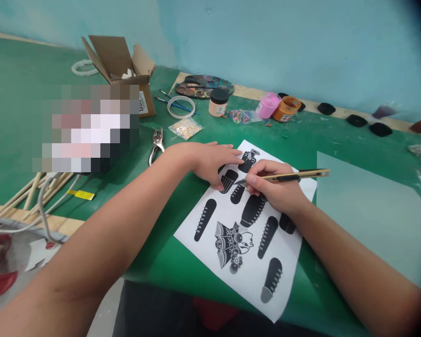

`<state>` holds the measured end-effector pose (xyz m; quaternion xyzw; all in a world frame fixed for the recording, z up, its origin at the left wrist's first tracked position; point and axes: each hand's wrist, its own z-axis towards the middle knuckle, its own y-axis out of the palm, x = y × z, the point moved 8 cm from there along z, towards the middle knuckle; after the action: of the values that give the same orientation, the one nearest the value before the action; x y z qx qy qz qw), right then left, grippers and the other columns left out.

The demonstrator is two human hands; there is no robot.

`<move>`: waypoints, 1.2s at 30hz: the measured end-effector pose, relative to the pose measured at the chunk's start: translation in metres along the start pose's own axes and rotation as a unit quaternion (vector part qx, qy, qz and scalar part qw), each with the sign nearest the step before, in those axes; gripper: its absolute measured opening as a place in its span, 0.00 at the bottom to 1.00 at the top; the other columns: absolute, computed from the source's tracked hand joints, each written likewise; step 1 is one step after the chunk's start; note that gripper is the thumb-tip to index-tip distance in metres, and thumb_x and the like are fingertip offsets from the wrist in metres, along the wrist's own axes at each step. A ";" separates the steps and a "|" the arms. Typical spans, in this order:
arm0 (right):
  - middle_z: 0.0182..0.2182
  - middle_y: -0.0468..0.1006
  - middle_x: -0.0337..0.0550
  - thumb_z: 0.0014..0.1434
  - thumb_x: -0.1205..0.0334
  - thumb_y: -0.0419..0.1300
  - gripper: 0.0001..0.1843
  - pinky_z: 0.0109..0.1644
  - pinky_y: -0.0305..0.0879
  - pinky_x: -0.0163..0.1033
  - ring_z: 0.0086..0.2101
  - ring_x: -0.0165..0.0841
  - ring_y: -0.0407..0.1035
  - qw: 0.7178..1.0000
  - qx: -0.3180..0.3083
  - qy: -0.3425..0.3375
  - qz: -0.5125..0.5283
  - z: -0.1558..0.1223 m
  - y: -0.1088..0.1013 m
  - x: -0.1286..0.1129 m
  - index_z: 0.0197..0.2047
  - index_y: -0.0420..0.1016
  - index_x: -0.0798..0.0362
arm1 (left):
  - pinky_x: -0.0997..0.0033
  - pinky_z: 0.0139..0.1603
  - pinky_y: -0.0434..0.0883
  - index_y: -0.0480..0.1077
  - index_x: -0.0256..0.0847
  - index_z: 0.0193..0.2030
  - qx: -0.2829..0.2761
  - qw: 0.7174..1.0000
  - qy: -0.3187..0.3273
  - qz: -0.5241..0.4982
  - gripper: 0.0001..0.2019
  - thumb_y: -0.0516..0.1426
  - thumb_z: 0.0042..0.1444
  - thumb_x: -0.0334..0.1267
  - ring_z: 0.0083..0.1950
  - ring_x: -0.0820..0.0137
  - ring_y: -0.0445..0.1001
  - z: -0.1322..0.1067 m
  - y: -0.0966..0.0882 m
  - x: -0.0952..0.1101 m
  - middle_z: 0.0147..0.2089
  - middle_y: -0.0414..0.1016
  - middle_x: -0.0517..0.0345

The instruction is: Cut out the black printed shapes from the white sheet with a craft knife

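Note:
A white sheet of paper (228,290) printed with black puppet-like shapes lies at a slant on the green table. My left hand (214,161) rests on its upper left edge, fingers stretched out and thumb apart, pressing on the paper. In my right hand (273,185) is a gold and black utility knife (308,173), held like a pen. Its blade points left, at the printed shapes near my left thumb; whether the tip touches the paper I cannot tell.
Behind my hands are a hole punch (157,142), a bag of small beads (185,128), a tape ring (181,107), a paint jar (218,102), open pink (267,105) and orange (286,108) pots and a palette (205,87). An open cardboard box (147,100) stands back left, wooden sticks (14,199) lie left.

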<state>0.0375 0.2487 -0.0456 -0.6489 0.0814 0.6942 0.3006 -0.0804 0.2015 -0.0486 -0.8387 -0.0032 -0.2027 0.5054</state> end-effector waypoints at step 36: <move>0.42 0.82 0.42 0.62 0.61 0.64 0.10 0.52 0.65 0.48 0.44 0.38 0.74 0.912 -0.068 -0.264 -0.306 -0.015 0.027 -0.028 0.48 0.74 0.48 | 0.70 0.29 0.61 0.71 0.39 0.20 -0.101 0.982 -0.108 -0.117 0.26 0.52 0.59 0.57 0.22 0.72 0.68 -0.027 -0.003 0.001 0.25 0.78 0.53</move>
<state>0.0355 0.2103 -0.0288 -0.4537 -0.2504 0.7184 0.4641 -0.0891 0.1803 -0.0348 -0.8962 -0.1351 -0.1682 0.3877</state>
